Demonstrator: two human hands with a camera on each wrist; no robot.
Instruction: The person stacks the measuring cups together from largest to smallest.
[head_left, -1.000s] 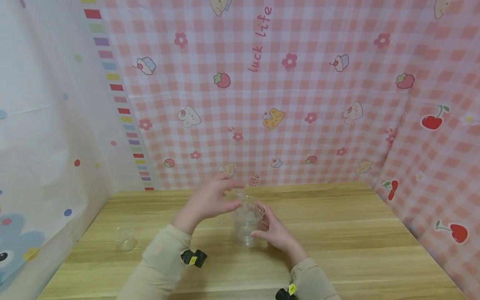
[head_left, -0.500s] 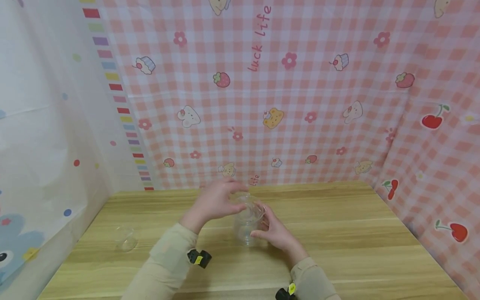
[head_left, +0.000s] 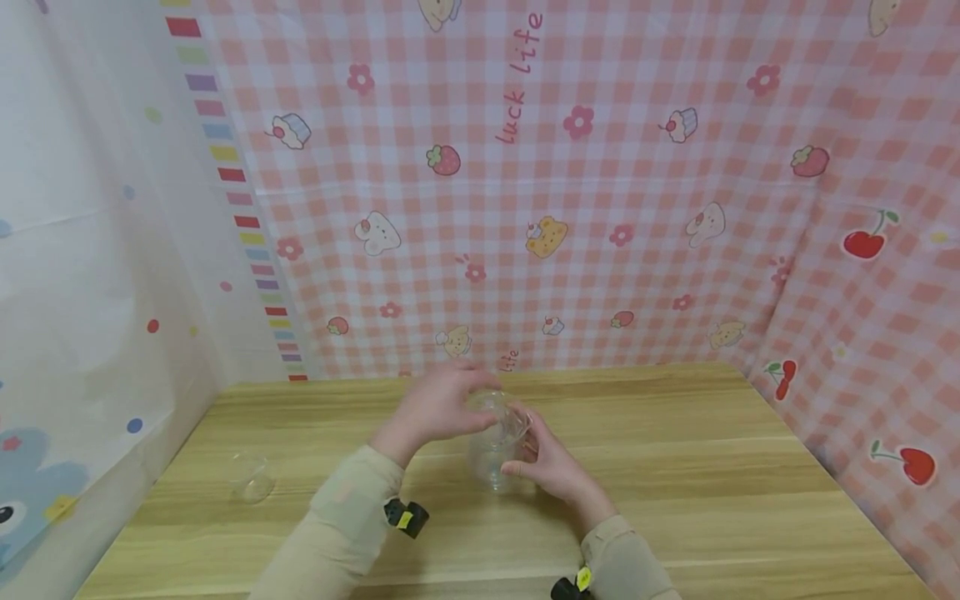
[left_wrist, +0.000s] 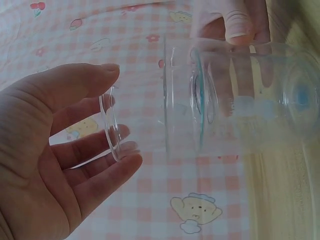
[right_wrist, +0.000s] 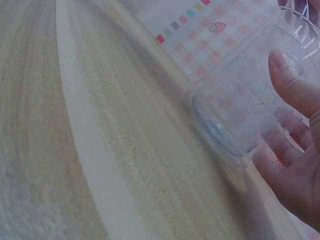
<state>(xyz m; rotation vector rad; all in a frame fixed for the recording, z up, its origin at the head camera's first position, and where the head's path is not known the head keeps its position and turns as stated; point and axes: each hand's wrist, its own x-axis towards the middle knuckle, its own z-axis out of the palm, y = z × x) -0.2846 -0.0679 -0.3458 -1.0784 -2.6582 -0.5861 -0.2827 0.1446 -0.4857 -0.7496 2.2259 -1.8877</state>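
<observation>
My left hand [head_left: 442, 404] pinches the rim of a small clear cup [left_wrist: 111, 125] between thumb and fingers, above the mouth of a larger clear cup [head_left: 491, 467]. In the left wrist view, the small cup's far end appears to sit inside the larger cup's mouth, though the see-through walls overlap. My right hand [head_left: 551, 462] grips the larger cup around its side, thumb on the near side and fingers behind. That cup stands upright on the wooden table [head_left: 675, 500]; its round base [right_wrist: 215, 130] shows in the right wrist view.
Another clear cup [head_left: 252, 479] is on the table to the left. Behind the table hangs a pink checked cloth [head_left: 600, 183], and a white patterned cloth [head_left: 90, 250] hangs at the left. Checked cloth also borders the right side.
My left hand has moved a little right and slightly down, bringing the small cup to the larger cup's mouth. My right hand and the larger cup have stayed put.
</observation>
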